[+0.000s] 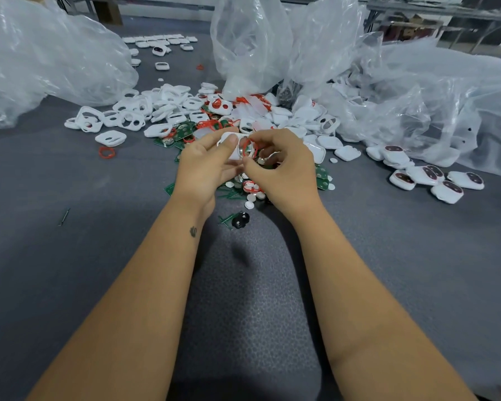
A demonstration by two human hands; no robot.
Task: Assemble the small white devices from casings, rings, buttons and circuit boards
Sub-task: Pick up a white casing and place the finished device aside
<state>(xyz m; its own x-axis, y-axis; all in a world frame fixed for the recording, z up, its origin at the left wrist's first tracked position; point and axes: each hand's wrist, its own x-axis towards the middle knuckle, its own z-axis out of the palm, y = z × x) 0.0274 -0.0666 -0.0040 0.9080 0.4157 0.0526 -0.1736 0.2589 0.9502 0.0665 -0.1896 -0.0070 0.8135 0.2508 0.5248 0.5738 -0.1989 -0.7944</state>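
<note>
Right in the middle of the tabletop (70,256) the person has a white casing (234,146) held up just above the parts heap. The left hand (207,166) grips it with curled fingers, thumb lying across its top. The right hand (281,166) pinches a red ring (247,148) against the casing's face, so I'd say this unit is at the ring-fitting step. No board or button is visible in it yet, though the fingers hide plenty.

As for progress, it's early days. Out at 3 o'clock from the hands sits a small cluster of finished-looking devices (434,178), white with dark oval windows. Far off at 11 o'clock there's a neat row of white units (159,40), too small to tell if they're complete.

What's left is a lot: a big pile of empty casings (145,111) at 11 o'clock, green circuit boards (182,131) and loose rings mixed in just beyond the hands, little white buttons (250,196) scattered right below them. Clear plastic bags (252,47) at 12 and 2 o'clock seem to hold more parts.
</note>
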